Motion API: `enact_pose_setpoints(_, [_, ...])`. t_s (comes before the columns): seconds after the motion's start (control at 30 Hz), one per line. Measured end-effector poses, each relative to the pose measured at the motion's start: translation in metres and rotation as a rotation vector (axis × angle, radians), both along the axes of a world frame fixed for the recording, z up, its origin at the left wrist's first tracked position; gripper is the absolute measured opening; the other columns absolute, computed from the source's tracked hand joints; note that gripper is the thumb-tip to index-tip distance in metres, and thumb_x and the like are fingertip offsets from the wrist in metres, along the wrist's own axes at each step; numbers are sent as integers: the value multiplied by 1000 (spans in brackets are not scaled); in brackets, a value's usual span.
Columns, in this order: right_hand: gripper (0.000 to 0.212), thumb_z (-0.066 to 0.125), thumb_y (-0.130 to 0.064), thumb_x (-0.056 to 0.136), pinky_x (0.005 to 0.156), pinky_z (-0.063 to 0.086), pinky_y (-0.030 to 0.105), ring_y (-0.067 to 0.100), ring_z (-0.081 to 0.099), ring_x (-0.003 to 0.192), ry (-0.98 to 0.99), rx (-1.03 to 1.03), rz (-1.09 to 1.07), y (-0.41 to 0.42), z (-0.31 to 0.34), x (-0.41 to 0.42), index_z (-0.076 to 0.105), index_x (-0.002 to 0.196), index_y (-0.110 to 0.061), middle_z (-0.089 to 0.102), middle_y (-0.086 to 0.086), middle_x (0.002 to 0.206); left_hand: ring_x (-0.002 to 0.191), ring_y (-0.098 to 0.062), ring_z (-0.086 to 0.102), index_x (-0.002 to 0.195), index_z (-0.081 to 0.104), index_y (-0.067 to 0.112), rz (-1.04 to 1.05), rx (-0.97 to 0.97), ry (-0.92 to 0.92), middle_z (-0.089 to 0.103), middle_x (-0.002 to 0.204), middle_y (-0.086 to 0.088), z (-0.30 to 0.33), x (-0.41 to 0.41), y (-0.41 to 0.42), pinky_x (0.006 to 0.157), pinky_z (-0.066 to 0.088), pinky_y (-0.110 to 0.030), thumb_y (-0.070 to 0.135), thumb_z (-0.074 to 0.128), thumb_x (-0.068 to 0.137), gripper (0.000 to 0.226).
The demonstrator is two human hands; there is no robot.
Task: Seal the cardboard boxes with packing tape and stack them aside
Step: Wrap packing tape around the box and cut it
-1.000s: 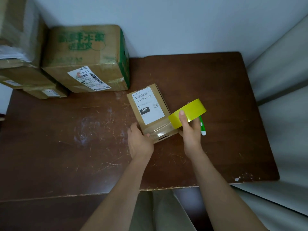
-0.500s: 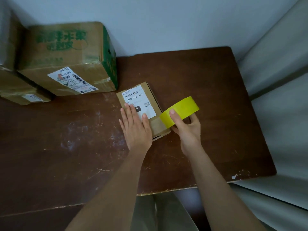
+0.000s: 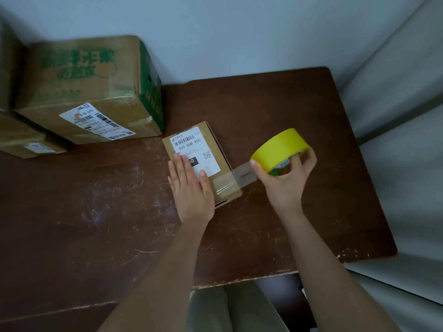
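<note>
Dark, scratched table (image 3: 299, 121), bare wood right of and in front of the small box (image 3: 217, 152), which lies near the middle. Left hand (image 3: 191, 188) flat, fingers straight, pressing the box's labelled top. Right hand (image 3: 286, 180) just beside the box's right edge, fingers curled round one yellow tape roll (image 3: 279, 147), a clear strip (image 3: 244, 173) stretched to the box. Larger green-printed box (image 3: 91, 92) at back left; another box (image 3: 21, 142) partly visible beside it.

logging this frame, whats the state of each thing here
small box: flaps closed, flat on table
tape roll: lifted, clear strip pulled out to small box
left hand: flat, pressing small box
right hand: gripping tape roll
big box: taped shut, far left
</note>
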State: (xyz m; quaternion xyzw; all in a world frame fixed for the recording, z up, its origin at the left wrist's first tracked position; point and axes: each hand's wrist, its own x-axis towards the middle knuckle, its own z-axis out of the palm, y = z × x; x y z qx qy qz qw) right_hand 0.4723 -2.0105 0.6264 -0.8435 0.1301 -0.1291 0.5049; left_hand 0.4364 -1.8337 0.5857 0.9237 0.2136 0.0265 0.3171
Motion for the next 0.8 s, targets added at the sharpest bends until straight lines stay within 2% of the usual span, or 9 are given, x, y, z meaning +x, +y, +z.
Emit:
enact_pose_setpoints(0.07, [68,94,-26,65,97,28,-3,-17,26,125,-78,-61,4,2,0,-4,61,118,0,23,24,148,150,-12,-15,157,4,14,9,-16,-11,-6,165,2,-1,0,0,123,-7,-39,50,1,97,70])
enact_pose_setpoints(0.2, [65,93,-33,65,111,24,7,27,27,142,-119,-155,40,1,-13,-3,63,112,1,20,29,151,150,-11,-13,157,7,14,29,-62,-53,-2,165,2,-1,0,0,124,-2,-41,45,4,99,65])
enact_pose_setpoints(0.27, [63,91,-38,67,116,24,15,37,28,143,-97,-206,59,0,-23,-2,63,108,1,18,25,153,150,-9,-12,156,9,15,38,-109,-78,-1,165,3,-1,0,1,124,-1,-41,43,7,101,62])
enact_pose_setpoints(0.37, [56,91,-37,69,119,25,24,40,25,145,-131,-316,87,-1,-33,-2,62,97,1,14,17,154,150,-6,-13,156,11,16,47,-151,-102,-1,164,7,-3,0,2,124,-1,-37,38,12,104,57])
enact_pose_setpoints(0.5, [54,93,-34,67,118,26,26,39,22,145,-172,-455,120,0,-33,-1,60,93,0,14,11,154,150,-7,-12,156,15,13,54,-156,-113,1,164,5,-3,0,2,119,-8,-17,32,20,107,53])
enact_pose_setpoints(0.6, [54,94,-34,66,111,39,38,39,25,143,-148,-508,117,2,-33,-1,60,92,0,14,10,154,150,-8,-11,157,15,13,56,-166,-106,0,164,4,0,1,2,115,-10,-11,29,22,108,52])
enact_pose_setpoints(0.67, [54,93,-35,67,108,45,50,43,28,142,-137,-561,118,4,-35,-2,60,93,0,15,11,154,151,-12,-9,157,14,15,59,-167,-92,-5,165,2,4,1,1,118,-3,-15,33,21,106,55])
enact_pose_setpoints(0.7, [55,92,-36,67,106,46,54,45,29,142,-131,-592,120,5,-36,-3,60,94,0,15,12,154,152,-14,-5,157,14,17,67,-176,-78,-9,165,1,7,1,0,118,6,-18,35,22,105,56])
enact_pose_setpoints(0.8, [59,91,-34,68,110,37,63,48,27,143,-114,-677,149,11,-43,-3,58,102,1,17,18,153,151,-20,7,157,13,25,97,-223,-21,-14,164,-4,13,0,-2,105,24,-23,36,29,105,56])
